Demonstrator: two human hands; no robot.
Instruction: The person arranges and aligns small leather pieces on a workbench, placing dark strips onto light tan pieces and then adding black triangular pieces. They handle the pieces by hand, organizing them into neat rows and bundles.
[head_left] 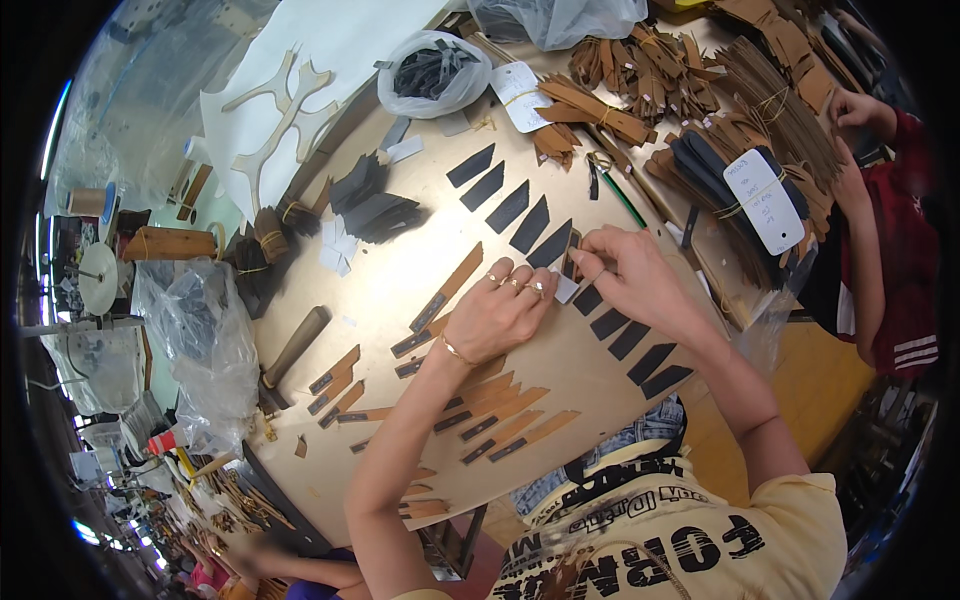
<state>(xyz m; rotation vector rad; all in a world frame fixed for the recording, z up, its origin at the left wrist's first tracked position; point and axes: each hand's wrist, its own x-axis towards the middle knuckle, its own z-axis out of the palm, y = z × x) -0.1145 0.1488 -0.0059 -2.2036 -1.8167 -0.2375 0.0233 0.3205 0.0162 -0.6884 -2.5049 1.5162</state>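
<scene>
My right hand (635,270) is closed in a pinch on a small dark strip with a brown edge (571,256), beside the row of black slanted pieces. My left hand (503,312), wearing rings and a bracelet, has its fingers curled low over the table; whatever they hold is hidden. A small white slip (565,288) lies by its fingertips. Black pieces (508,206) run in a diagonal row from the upper middle to near my body. Around my left forearm lie brown leather strips (500,403), many with a dark patch at one end.
A wooden-handled tool (297,345) lies on the left of the table (330,490). Stacks of black pieces (375,205) and a plastic bag of dark scraps (435,78) are farther back. Bundled brown strips (640,80) fill the far right, near a green pencil (622,203) and another person's arm (860,220).
</scene>
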